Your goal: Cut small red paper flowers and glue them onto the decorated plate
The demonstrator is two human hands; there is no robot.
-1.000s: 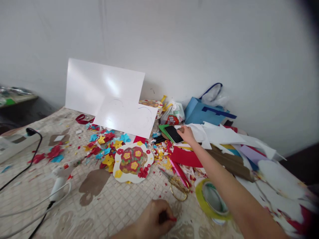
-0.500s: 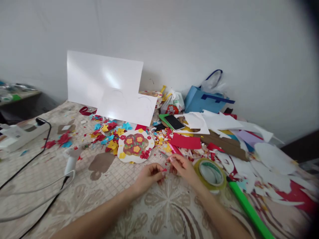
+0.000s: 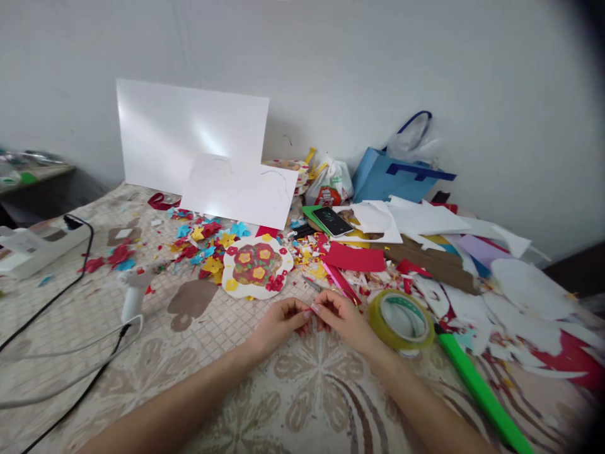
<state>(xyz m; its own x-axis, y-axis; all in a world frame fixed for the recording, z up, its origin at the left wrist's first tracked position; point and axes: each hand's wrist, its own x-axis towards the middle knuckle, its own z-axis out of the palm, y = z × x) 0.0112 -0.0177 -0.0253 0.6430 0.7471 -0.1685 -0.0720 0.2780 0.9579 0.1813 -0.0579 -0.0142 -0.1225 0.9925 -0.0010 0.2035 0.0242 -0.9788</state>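
My left hand [image 3: 285, 323] pinches a small red piece [image 3: 310, 309], probably paper, between thumb and fingers. Fingertips of my right hand [image 3: 341, 318] close on the same piece from the other side, so most of it is hidden. Just beyond the right hand lies a pair of scissors [image 3: 312, 283], its handles partly covered by the fingers. Past my hands rests a white scalloped cutout [image 3: 232, 287] decorated with red and yellow flowers. A wide roll of yellowish tape [image 3: 377, 318] stands close to my right wrist.
A white glue gun [image 3: 133, 301] with its cable is at left, near a power strip [image 3: 45, 252]. Coloured paper flowers [image 3: 212, 268] and scraps lie behind. A phone [image 3: 333, 221], red paper [image 3: 354, 257], white sheets [image 3: 420, 217] and a green cutter-like tool [image 3: 477, 384] are rightward.
My right fingers have come in to meet the left hand at the small red piece. The phone's screen has lit up, and the view has tilted slightly downward.
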